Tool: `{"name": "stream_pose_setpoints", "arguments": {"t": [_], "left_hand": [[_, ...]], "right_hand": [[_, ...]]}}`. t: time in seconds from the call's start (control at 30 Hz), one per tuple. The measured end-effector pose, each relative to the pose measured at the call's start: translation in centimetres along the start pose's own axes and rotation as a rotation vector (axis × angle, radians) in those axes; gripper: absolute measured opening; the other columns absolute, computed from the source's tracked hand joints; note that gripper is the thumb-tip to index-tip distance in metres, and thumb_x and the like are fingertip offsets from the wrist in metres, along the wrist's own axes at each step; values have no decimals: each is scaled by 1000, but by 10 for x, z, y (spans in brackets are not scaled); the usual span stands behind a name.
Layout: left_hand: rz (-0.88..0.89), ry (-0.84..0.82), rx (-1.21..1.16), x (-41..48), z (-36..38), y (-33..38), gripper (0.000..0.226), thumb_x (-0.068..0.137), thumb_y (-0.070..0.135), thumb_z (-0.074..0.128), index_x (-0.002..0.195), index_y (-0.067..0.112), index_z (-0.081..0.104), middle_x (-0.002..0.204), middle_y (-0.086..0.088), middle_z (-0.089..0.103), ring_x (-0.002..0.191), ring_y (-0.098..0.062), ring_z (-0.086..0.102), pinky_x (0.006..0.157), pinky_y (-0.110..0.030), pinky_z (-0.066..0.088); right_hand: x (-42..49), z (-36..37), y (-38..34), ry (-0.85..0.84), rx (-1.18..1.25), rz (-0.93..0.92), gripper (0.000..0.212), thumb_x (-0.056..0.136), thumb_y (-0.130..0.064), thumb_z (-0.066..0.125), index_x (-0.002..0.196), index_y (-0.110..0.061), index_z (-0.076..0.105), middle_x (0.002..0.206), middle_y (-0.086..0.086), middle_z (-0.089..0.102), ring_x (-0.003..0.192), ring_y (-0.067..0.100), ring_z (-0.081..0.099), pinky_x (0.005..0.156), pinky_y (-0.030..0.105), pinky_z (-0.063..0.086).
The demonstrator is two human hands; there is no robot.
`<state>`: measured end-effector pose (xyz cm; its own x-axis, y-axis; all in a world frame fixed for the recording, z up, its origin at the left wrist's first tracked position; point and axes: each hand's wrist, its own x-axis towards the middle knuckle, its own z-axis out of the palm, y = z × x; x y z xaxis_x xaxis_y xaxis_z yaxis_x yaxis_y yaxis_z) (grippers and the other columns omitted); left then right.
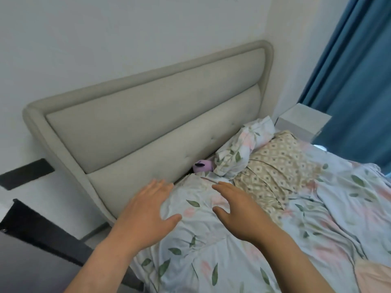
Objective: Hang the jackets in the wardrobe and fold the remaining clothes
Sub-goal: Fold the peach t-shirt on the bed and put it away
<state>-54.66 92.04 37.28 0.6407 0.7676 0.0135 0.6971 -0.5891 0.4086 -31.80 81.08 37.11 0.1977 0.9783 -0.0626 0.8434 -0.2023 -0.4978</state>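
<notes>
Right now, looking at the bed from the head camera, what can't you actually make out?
- Purple soft toy: mostly hidden in the head view, wedged between the headboard and the floral pillow.
- Jackets, clothes and wardrobe: none in the frame.
- Left hand and right hand: motion-blurred, so contact with the floral bedding is unclear.
- Dark object at lower left: cut off by the frame edge.

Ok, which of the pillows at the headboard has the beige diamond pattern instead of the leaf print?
The flat beige diamond-patterned pillow, lying right of the crumpled leaf-print pillow and farther from the grey padded headboard. The other matches the sheets.
</notes>
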Motion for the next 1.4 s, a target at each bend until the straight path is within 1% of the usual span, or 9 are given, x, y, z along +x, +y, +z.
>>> {"name": "stream_pose_setpoints", "arguments": {"t": [0.13,0.27,0.43,0.53,0.7,0.93,1.07,1.2,1.4], "left_hand": [[125,-37,11,36,13,18,89,86,64,55,157,31,12,164,13,10,151,-6,2,116,-21,4],[255,-94,16,66,29,38,88,85,62,57,156,33,13,163,16,11,151,-7,3,117,-22,6],[434,-174,28,90,49,67,86,82,56,66,153,29,27,162,10,19,150,-10,11,117,-24,10],[486,-240,-17,95,63,84,86,81,55,68,153,30,28,162,11,19,151,-11,9,119,-28,13],[638,-336,-81,86,87,117,85,81,57,68,153,33,29,161,14,21,150,-9,11,119,-30,18],[821,-473,-156,53,109,177,86,84,57,65,155,33,24,162,16,16,150,-6,5,120,-32,17],[944,-535,-157,25,117,214,86,86,57,62,156,32,19,163,15,11,151,-5,1,122,-31,11],[1043,-568,-136,2,126,250,85,85,59,62,155,33,22,163,13,16,151,-8,4,122,-32,12],[1149,-600,-63,-38,145,305,82,88,58,59,155,31,23,163,11,17,151,-10,8,121,-31,12]], "right_hand": [[-12,-12,24,42,12,127,60,96,-39,57,151,-34,34,162,-11,22,148,7,20,114,22,20],[-34,-24,42,123,8,257,60,95,-39,58,150,-31,36,158,-11,28,145,10,27,111,22,25],[-79,-32,57,197,-7,469,62,97,-42,54,153,-33,30,162,-8,22,148,11,19,116,25,20],[-115,-28,57,243,6,610,61,98,-43,53,153,-34,28,163,-9,19,149,10,17,117,27,19],[-179,-14,45,283,34,830,63,99,-45,49,154,-35,23,163,-11,17,150,9,14,119,30,18],[-269,-5,21,372,23,1082,62,98,-44,50,154,-33,26,162,-10,21,149,10,19,118,30,20],[-319,-6,8,419,28,1192,61,97,-43,51,153,-33,29,161,-10,24,147,9,21,116,26,19],[-368,-2,3,478,58,1294,61,98,-44,50,153,-33,28,161,-12,23,148,7,19,115,22,17],[-437,2,18,513,106,1380,61,97,-41,52,153,-30,30,160,-11,28,146,8,26,115,25,22]]}}
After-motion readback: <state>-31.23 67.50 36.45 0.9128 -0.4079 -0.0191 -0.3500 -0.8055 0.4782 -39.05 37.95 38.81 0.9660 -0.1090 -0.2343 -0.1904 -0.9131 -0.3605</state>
